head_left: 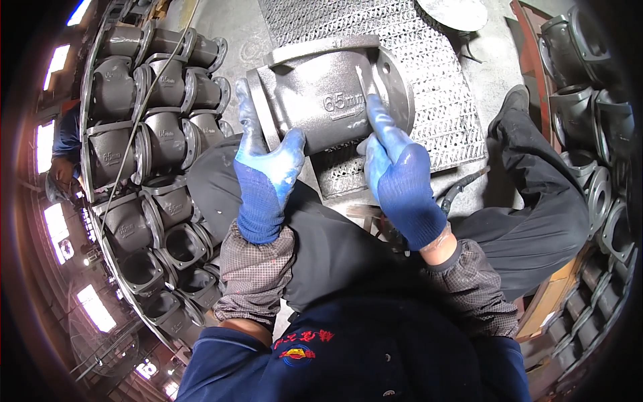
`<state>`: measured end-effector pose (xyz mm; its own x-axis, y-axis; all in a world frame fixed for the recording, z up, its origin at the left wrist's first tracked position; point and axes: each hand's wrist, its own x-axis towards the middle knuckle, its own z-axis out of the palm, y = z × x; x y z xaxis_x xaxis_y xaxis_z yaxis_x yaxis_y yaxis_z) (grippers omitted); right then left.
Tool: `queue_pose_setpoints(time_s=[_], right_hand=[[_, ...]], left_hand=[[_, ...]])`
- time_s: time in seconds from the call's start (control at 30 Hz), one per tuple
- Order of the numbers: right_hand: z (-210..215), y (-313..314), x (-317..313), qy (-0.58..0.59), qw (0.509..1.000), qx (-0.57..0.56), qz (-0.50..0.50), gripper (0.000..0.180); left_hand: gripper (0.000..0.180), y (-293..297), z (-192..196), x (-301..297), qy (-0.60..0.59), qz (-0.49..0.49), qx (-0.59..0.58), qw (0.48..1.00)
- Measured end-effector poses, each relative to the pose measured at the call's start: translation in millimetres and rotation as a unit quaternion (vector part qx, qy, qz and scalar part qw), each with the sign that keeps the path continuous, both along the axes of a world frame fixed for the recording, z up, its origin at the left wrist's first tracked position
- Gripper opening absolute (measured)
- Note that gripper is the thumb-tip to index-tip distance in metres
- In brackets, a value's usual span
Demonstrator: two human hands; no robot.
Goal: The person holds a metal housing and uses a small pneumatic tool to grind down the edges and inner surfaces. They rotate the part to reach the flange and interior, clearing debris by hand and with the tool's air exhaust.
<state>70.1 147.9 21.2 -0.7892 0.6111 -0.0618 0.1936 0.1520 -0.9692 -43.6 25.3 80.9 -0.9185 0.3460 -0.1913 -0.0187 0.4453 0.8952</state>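
Observation:
A grey cast-metal valve body [315,94] with round flanges lies on my lap, over a metal grating. My left hand [264,164], in a blue glove, grips its near left flange and lower edge. My right hand [395,167], also gloved in blue, rests on the casting's right side and holds a thin metal tool [366,82] against the surface near the right flange. Raised lettering sits on the casting's face between the two hands.
Rows of similar grey castings [144,134] are stacked at my left. More castings [589,100] stand at the right. A metal grating [429,74] lies ahead on the concrete floor. A hose [462,191] runs by my right knee. Another person [63,144] is at far left.

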Motion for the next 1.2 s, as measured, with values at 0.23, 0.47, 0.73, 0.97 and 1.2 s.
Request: queue_pose_setpoints(time_s=[0.23, 0.47, 0.73, 0.97, 1.2], right_hand=[[8, 4, 5, 0.07, 0.978, -0.191, 0.035, 0.045], [19, 45, -36, 0.258, 0.927, -0.268, -0.058, 0.043], [11, 38, -34, 0.3, 0.918, -0.259, -0.026, 0.042], [20, 36, -35, 0.237, 0.944, -0.23, 0.008, 0.038], [-3, 94, -18, 0.113, 0.968, -0.18, -0.136, 0.038]], left_hand=[[0.076, -5, -7, -4, 0.017, -0.013, 0.001, 1.0], [0.076, -7, -11, -6, 0.062, -0.031, 0.002, 0.998], [0.076, 1, -3, -2, 0.036, -0.012, 0.002, 0.999], [0.065, -8, -13, -8, 0.058, -0.032, 0.003, 0.998], [0.08, -11, -2, -13, -0.045, -0.012, 0.044, 0.998]])
